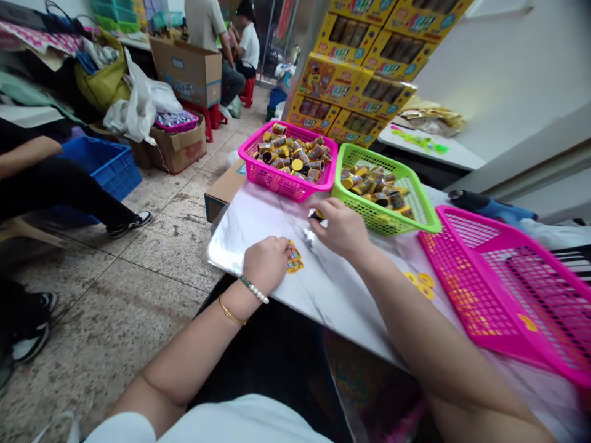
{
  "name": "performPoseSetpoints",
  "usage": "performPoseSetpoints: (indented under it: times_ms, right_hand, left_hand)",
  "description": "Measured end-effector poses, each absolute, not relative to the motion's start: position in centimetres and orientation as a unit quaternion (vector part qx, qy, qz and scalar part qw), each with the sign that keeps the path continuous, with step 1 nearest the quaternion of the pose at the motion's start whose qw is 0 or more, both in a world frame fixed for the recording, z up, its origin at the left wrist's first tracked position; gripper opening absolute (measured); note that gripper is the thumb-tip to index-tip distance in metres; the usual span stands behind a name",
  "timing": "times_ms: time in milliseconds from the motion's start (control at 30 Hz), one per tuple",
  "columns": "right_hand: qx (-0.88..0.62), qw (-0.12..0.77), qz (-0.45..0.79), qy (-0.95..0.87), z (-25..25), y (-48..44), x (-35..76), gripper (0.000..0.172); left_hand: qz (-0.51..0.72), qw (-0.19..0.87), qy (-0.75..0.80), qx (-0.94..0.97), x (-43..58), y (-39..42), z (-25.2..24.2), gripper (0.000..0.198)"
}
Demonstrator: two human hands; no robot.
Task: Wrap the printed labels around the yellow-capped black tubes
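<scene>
My left hand (pixel 266 263) rests on the white marbled table (pixel 258 215), its fingers closed at the edge of a small orange printed card (pixel 295 258). A pearl-and-green bracelet and a gold bangle circle that wrist. Above the table, my right hand (pixel 340 227) pinches a small black-and-yellow container (pixel 316 215), mostly hidden by the fingers. Just below it lies a small whitish piece (pixel 308 235), too blurred to name. Beyond my hands stand a pink basket (pixel 272 184) and a green basket (pixel 392 224), both full of small yellow-and-brown printed containers.
Several yellow rings (pixel 422 285) lie right of my forearm. A large pink basket (pixel 484 307) stands at the right. Yellow display boxes (pixel 337 86) are stacked behind. At left, a person sits by a blue crate (pixel 108 169); two more people are at the back.
</scene>
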State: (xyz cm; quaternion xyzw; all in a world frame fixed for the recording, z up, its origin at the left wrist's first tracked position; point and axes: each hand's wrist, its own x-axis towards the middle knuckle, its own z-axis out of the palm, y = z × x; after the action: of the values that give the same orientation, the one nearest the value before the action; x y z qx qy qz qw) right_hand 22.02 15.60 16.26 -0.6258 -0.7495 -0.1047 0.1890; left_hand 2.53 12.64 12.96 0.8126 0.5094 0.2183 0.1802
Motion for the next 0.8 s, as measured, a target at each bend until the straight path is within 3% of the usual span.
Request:
performPoseSetpoints:
  times_ms: [300,467,533,667,733,800]
  right_hand:
    - [-0.602,0.263,-0.072,-0.751,12.5,14.0,25.6,0.033]
    - [-0.555,0.450,-0.117,-0.689,15.4,11.8,23.6,0.024]
    - [-0.563,0.489,-0.032,-0.666,16.4,10.7,22.3,0.036]
    - [-0.556,0.402,0.336,-0.645,16.9,9.7,20.1,0.050]
    - [-0.522,0.423,0.447,-0.591,16.6,9.8,19.5,0.051]
    - [-0.500,0.492,0.461,-0.543,16.5,9.9,19.3,0.052]
  left_hand:
    - [0.171,0.078,0.524,0.831,3.0,12.5,13.0,0.017]
    - [0.297,0.036,0.467,0.832,2.5,12.5,12.5,0.012]
    - [0.376,0.002,0.424,0.824,2.2,12.2,12.7,0.017]
    - [0.439,-0.026,0.370,0.818,2.0,11.0,13.4,0.021]
    - [0.459,0.020,0.361,0.812,2.1,10.2,13.8,0.019]
    - [0.495,0.124,0.372,0.775,2.1,9.5,14.3,0.017]
